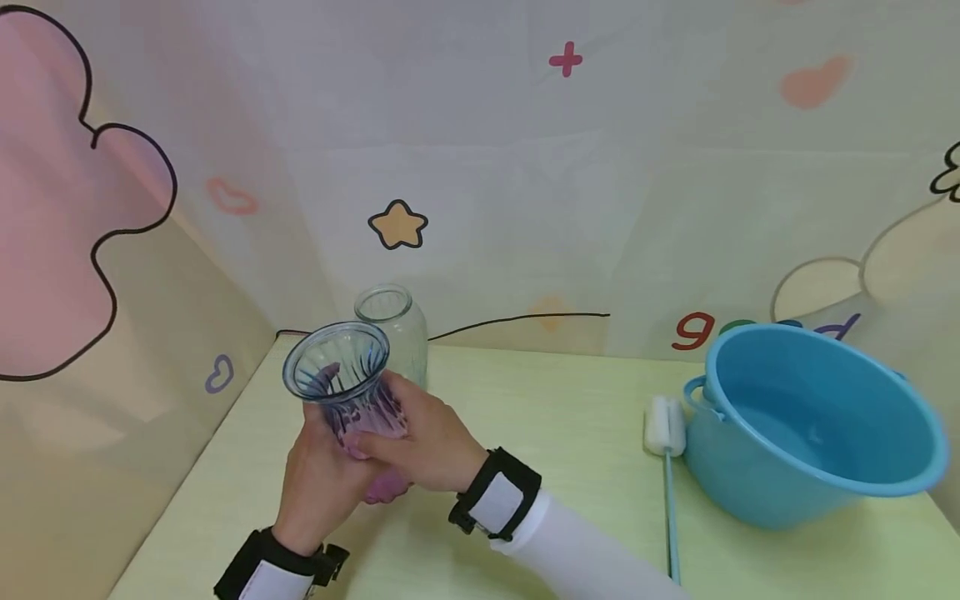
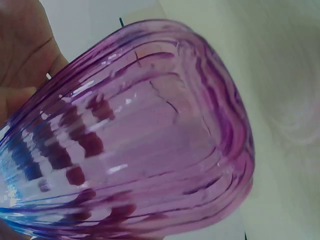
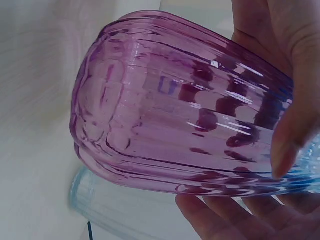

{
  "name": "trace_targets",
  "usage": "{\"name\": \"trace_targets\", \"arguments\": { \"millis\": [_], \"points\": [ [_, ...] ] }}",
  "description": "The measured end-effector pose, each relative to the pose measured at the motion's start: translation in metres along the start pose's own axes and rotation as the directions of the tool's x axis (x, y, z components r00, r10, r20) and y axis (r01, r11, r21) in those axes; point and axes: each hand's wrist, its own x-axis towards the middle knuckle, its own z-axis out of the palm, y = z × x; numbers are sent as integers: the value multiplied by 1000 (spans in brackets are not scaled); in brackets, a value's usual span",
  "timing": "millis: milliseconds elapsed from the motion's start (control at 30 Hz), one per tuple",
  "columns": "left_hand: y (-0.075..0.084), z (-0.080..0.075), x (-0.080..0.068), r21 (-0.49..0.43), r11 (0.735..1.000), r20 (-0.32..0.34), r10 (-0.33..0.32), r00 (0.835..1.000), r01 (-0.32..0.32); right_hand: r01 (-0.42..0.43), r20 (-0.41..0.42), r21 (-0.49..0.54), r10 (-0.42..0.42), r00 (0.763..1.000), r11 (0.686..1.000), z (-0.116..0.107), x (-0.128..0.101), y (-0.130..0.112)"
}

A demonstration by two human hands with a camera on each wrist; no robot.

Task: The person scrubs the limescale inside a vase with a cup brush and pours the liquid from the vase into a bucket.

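A ribbed glass vase (image 1: 371, 421), blue at its flared rim and purple toward the base, is held tilted above the table. My left hand (image 1: 318, 479) grips it from the left side. From the right, my right hand (image 1: 431, 433) grips the same vase, its thumb lying across the front. Both wrist views show the purple base (image 2: 200, 125) close up, and fingers (image 3: 225, 217) wrap the narrower part in the right wrist view. Just behind the vase stands a clear glass jar (image 1: 408, 337), partly hidden by it.
To the right, a light blue bucket (image 1: 765, 492) stands on the pale table (image 1: 555, 433). Beside it lies a sponge brush with a white head (image 1: 665, 425) and a thin blue handle. A printed cloth backdrop (image 1: 480, 183) rises behind the table.
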Motion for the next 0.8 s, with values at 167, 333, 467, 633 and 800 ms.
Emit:
{"name": "trace_targets", "arguments": {
  "millis": [167,333,467,633,800],
  "points": [
    [8,9,1,-40,999,33,38,999,-37,-21,-24,16,21,999,1000,-11,-11,2],
    [20,18,2,-50,996,64,75,995,-71,-57,-51,30,59,997,998,-22,-22,2],
    [30,25,3,-62,995,100,90,991,-84,-69,-77,35,72,994,997,-32,-30,4],
    [42,34,3,-102,993,165,74,984,-58,-82,-111,29,85,990,996,-43,-40,7],
    [52,45,3,-130,990,205,85,975,-59,-111,-148,29,114,982,993,-53,-50,13]
  ]
}}
